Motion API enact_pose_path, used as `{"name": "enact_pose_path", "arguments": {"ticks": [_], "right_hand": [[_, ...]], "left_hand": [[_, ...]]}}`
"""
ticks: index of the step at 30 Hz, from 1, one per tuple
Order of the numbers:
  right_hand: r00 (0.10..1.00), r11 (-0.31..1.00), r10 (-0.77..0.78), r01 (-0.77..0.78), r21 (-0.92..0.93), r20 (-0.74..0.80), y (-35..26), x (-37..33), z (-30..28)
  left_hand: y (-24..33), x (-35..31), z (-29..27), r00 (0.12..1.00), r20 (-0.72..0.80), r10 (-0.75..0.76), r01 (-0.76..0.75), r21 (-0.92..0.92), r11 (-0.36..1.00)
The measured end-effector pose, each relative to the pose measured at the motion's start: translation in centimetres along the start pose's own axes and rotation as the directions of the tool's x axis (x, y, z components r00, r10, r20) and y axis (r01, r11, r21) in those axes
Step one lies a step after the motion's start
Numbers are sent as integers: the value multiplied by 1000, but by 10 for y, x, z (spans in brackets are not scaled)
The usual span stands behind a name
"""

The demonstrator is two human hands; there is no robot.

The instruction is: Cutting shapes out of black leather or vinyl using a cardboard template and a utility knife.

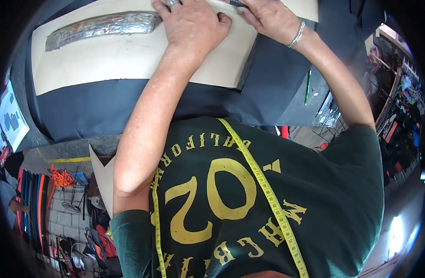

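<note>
My left hand (189, 25), with a ring on one finger, presses down on a sheet of beige card (101, 60). Its fingers look spread, though their tips run past the top edge of the view. Right beside it lies a curved bar wrapped in silvery, shiny tape (101, 28). Over the card's far right part, my right hand (272, 21) is closed on a slim dark-and-red tool (234, 2). Most of that tool is cut off or hidden by the fingers, so its exact kind does not show. A chain bracelet (297, 34) circles the right wrist.
Black sheet material (129, 109) covers the table under the card. A green pencil (308, 87) lies to the right. From my neck hangs a yellow tape measure (268, 190). Rolls of coloured material (34, 208) stand at lower left; crowded shelves (398, 111) line the right.
</note>
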State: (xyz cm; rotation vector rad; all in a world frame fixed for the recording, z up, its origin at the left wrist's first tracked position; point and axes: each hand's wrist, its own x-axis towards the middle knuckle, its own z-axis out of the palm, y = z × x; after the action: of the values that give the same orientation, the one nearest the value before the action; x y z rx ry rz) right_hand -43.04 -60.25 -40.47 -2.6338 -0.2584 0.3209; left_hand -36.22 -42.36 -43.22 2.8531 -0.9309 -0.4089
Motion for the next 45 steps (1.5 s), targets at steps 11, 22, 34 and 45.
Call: {"name": "enact_pose_path", "arguments": {"ticks": [11,22,34,45], "right_hand": [[996,996,92,-92,-16,-6,1,-43,-12],[975,975,216,-213,-68,51,12,-83,-18],[963,952,263,-268,-145,-57,30,-130,-5],[539,495,838,-690,528,-82,-95,-47,60]], "left_hand": [[-3,-5,-3,997,52,60,-32,-425,905],[-15,-5,12,982,-105,156,-175,-816,551],[-22,-4,2,971,-80,227,-194,-817,543],[-10,34,-34,948,238,210,-188,-111,976]]}}
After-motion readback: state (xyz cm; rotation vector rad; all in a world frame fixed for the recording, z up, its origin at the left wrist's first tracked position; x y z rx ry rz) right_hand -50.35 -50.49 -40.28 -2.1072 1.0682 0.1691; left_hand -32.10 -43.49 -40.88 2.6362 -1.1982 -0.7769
